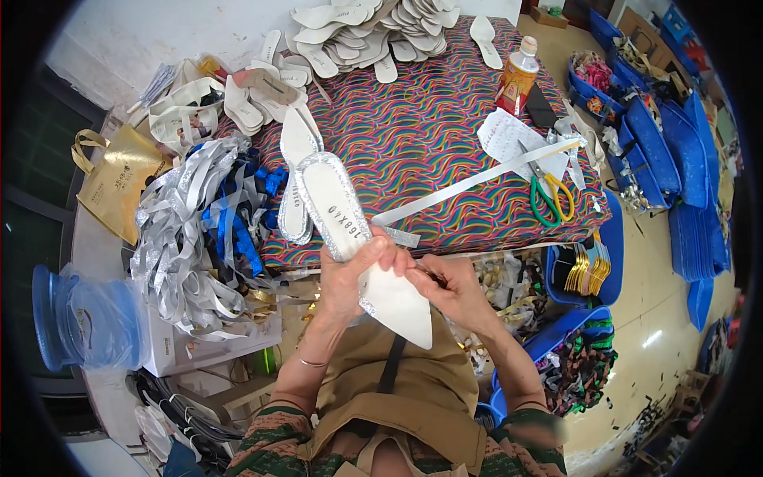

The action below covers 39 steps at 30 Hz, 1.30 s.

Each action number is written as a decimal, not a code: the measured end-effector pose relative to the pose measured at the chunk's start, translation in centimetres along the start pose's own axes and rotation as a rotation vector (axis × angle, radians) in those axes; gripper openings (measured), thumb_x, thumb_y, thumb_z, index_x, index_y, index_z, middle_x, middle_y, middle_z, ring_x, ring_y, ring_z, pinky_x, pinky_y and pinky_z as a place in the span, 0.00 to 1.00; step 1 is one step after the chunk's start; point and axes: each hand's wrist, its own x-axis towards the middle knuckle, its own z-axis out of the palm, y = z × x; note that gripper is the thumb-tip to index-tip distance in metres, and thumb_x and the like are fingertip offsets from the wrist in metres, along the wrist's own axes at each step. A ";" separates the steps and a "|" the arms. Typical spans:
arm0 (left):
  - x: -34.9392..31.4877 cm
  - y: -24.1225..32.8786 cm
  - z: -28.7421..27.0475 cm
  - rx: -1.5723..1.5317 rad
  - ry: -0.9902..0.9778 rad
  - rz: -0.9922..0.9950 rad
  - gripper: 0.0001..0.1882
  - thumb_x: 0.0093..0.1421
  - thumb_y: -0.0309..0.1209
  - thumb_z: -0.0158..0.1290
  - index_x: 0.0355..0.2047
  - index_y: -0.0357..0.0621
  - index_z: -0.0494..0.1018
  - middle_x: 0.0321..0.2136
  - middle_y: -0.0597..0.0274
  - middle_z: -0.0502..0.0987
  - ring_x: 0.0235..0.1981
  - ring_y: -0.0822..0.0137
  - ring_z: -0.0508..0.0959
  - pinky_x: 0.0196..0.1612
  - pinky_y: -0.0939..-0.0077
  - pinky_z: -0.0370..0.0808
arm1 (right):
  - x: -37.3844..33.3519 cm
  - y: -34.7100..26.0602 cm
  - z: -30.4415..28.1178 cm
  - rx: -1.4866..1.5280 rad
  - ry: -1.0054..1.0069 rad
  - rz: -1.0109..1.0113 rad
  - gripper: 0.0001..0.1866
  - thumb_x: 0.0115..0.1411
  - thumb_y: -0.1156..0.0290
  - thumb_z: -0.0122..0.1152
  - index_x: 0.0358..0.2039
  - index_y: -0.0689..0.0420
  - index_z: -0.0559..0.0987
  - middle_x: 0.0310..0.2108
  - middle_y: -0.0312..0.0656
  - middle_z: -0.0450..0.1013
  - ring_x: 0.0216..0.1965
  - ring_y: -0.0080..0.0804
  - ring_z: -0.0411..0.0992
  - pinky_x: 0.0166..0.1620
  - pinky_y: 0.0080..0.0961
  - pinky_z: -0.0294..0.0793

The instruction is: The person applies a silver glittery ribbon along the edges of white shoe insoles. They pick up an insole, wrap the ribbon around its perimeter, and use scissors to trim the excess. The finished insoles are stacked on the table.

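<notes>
My left hand (350,274) is closed around the middle of a white insole (330,203), which slants over the table's front edge with its pointed end toward me. Glittery silver trim runs along part of the insole's rim. My right hand (455,292) is closed in a pinch at the insole's right edge; a small dark thing shows between its fingers, too hidden to name. From near my left fingers a silver ribbon (477,184) stretches to the right across the table. Two more silver-edged insoles (296,213) lie just beyond the held one.
Scissors (548,195) with green and orange handles lie at the right beside a written paper (509,139) and a bottle (518,75). Piled insoles (373,36) cover the table's far side. Silver ribbons (179,230) heap at left. Blue bins (556,334) stand right.
</notes>
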 end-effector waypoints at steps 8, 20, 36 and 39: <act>-0.3 0.3 0.6 0.255 -0.033 -0.096 0.24 0.53 0.15 0.55 0.52 0.29 0.65 0.37 0.45 0.79 0.38 0.59 0.81 0.42 0.65 0.80 | -1.4 1.3 0.8 -0.053 0.175 -0.018 0.11 0.56 0.77 0.63 0.20 0.61 0.70 0.14 0.28 0.58 0.19 0.11 0.54 0.21 0.17 0.52; -2.6 -1.7 0.7 0.424 -0.104 -0.255 0.06 0.59 0.23 0.56 0.36 0.33 0.74 0.27 0.54 0.81 0.30 0.67 0.81 0.35 0.74 0.78 | 3.4 -1.8 -2.5 0.213 0.203 0.034 0.09 0.58 0.74 0.61 0.22 0.61 0.74 0.16 0.28 0.65 0.18 0.12 0.57 0.22 0.17 0.55; -3.6 -3.2 0.3 0.659 -0.090 -0.206 0.07 0.57 0.22 0.58 0.36 0.33 0.76 0.28 0.57 0.82 0.30 0.72 0.81 0.35 0.77 0.77 | 5.0 -3.5 -3.9 -0.053 0.033 -0.076 0.12 0.57 0.70 0.65 0.21 0.63 0.75 0.17 0.29 0.67 0.22 0.11 0.60 0.23 0.18 0.58; -3.9 -3.3 0.4 0.681 -0.091 -0.210 0.07 0.57 0.22 0.58 0.37 0.33 0.76 0.27 0.57 0.82 0.30 0.71 0.81 0.35 0.77 0.77 | 4.0 -1.5 -2.3 0.202 0.180 -0.096 0.08 0.58 0.74 0.64 0.26 0.62 0.76 0.20 0.29 0.69 0.22 0.12 0.63 0.24 0.16 0.60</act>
